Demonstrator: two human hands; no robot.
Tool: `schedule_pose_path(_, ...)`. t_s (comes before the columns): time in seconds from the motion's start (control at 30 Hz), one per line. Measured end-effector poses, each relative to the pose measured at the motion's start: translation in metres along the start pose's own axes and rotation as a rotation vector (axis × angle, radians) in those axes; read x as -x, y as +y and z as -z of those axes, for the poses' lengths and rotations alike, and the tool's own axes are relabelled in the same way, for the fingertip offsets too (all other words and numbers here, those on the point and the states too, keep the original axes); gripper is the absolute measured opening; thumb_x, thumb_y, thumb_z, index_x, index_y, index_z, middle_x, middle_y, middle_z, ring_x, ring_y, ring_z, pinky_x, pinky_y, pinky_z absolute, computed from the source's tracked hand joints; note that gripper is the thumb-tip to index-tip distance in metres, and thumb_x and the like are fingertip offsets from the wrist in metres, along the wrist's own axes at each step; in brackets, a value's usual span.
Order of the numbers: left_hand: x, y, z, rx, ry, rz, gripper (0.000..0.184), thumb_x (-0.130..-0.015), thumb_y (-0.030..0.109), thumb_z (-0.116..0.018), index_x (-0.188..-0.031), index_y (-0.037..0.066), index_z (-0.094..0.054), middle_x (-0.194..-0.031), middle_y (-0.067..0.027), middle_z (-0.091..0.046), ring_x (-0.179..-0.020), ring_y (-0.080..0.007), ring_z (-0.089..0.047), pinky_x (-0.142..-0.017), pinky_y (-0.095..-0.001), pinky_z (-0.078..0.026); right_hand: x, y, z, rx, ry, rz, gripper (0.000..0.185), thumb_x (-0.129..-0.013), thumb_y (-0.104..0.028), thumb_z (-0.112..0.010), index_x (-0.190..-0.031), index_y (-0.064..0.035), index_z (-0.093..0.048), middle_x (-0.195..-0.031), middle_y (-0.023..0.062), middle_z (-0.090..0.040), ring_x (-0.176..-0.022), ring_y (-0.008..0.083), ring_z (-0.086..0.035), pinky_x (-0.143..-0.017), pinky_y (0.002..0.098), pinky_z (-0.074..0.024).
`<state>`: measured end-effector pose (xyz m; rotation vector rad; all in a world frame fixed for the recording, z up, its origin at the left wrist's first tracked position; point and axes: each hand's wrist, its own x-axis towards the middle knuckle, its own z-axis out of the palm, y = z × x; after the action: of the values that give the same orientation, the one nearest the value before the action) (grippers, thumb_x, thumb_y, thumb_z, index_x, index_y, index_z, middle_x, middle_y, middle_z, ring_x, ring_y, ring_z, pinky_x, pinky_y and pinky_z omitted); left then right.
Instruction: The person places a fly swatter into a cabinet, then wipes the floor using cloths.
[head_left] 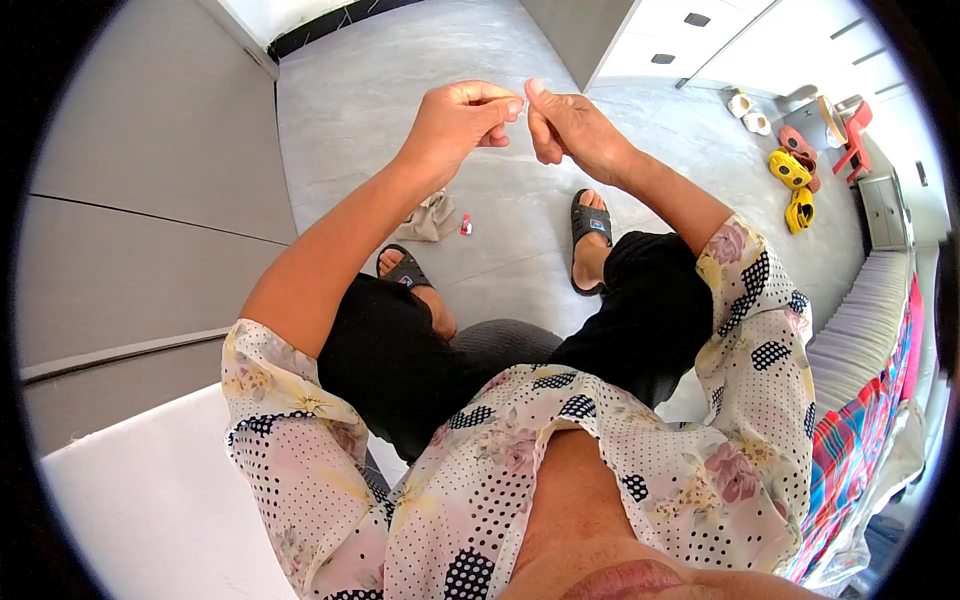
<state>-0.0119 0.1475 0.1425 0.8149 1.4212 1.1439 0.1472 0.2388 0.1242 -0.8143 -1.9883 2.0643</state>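
Observation:
Both hands are raised in front of me above the floor, their fingertips close together. My left hand (463,122) is closed in a pinch, thumb against the fingers, pointing right. Facing it, my right hand (578,128) also pinches, thumb up along the curled fingers. Whatever is between the fingertips is too small or thin to make out. Below my left hand, a crumpled beige cloth (430,217) lies on the floor beside my foot. Right of the cloth is a small red and white item (466,225), its kind unclear.
Grey cabinet doors (150,210) stand close on the left. My feet are in dark sandals (590,225) on the grey floor. Yellow clogs (790,170), white shoes (748,112) and a red chair (855,140) are at the right. A plaid cloth (850,450) hangs at lower right.

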Motion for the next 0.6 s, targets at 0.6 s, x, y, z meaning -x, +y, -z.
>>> schedule_pose_path(0.6,0.002,-0.009,0.001,0.022,-0.121,-0.038,0.028,-0.088,0.011,-0.054,-0.113,0.0,-0.057,-0.104,-0.0087,-0.06,-0.089,-0.0128,-0.057,-0.081,-0.0286,-0.051,-0.004,0.001,0.0,0.249,0.167,-0.014,0.054,-0.092,-0.051,-0.042,-0.061,-0.008,-0.049,-0.053,0.0004,-0.041,-0.052,0.0101,-0.037,-0.053,0.025,-0.0346)
